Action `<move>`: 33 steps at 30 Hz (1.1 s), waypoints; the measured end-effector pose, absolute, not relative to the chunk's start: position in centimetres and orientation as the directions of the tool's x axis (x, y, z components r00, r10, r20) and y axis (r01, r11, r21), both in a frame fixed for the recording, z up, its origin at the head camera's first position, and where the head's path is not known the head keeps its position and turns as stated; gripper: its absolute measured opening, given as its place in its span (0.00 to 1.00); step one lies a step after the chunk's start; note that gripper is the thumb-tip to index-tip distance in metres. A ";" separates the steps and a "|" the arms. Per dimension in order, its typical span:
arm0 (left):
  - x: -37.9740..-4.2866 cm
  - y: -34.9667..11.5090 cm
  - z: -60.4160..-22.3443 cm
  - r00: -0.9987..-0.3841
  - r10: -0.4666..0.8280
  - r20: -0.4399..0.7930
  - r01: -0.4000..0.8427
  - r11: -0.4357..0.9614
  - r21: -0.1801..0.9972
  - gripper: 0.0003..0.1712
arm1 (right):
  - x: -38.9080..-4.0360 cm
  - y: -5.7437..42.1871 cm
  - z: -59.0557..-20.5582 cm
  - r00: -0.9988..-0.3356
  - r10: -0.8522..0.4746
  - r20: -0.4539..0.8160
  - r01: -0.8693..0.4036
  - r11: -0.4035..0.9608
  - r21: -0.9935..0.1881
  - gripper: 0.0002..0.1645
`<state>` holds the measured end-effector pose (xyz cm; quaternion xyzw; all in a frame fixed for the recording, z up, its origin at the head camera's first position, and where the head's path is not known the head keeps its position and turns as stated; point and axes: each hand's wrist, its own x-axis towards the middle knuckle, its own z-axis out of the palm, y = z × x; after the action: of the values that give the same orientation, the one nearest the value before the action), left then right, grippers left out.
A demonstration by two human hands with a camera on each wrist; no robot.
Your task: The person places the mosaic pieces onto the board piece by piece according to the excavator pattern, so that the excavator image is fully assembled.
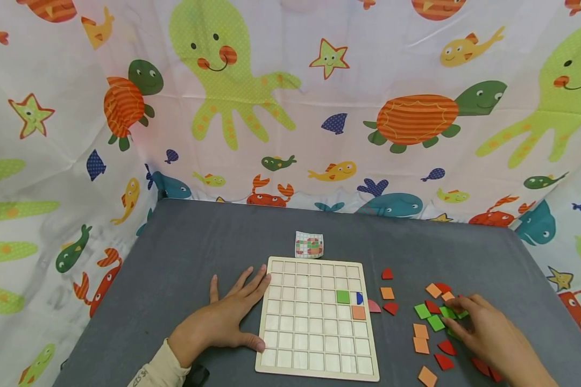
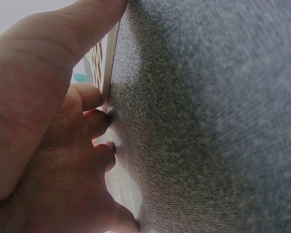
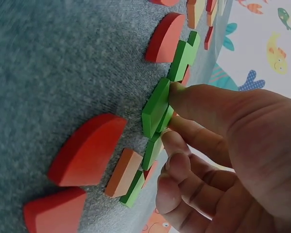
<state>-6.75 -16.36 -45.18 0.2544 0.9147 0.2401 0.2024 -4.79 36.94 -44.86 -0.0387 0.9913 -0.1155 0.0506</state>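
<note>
My left hand (image 1: 227, 317) lies spread beside the wooden grid board (image 1: 317, 375), with its thumb and fingertips touching the board's left edge. In the left wrist view its fingers (image 2: 99, 124) come down on the grey cloth along that edge. On the board sit a green square tile (image 1: 342, 296), an orange square tile (image 1: 358, 313) and a blue-and-white tile (image 1: 359, 298). Over the scattered tiles at the right, my right hand (image 1: 489, 333) pinches a green square tile (image 1: 447, 313) between thumb and index finger. More green tiles (image 3: 156, 108) lie right under that hand, partly hidden.
A small printed pattern card (image 1: 309, 245) lies above the board. Right of the board are red quarter-round tiles (image 1: 444, 362), orange squares (image 1: 427, 376) and a pink half-round tile (image 1: 374, 306). A patterned curtain (image 1: 329, 161) borders the grey table (image 1: 213, 231).
</note>
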 end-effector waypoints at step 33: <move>-6.8 -16.7 -45.5 -0.781 0.575 -0.244 0.367 0.738 0.567 0.76 | -5.6 36.0 -45.2 -0.994 -0.076 -0.076 -0.054 0.964 -0.262 0.20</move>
<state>-6.83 -16.65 -45.50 0.2592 0.9091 0.2528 0.2061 -5.57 35.96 -45.20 -0.0327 0.9899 -0.1310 0.0427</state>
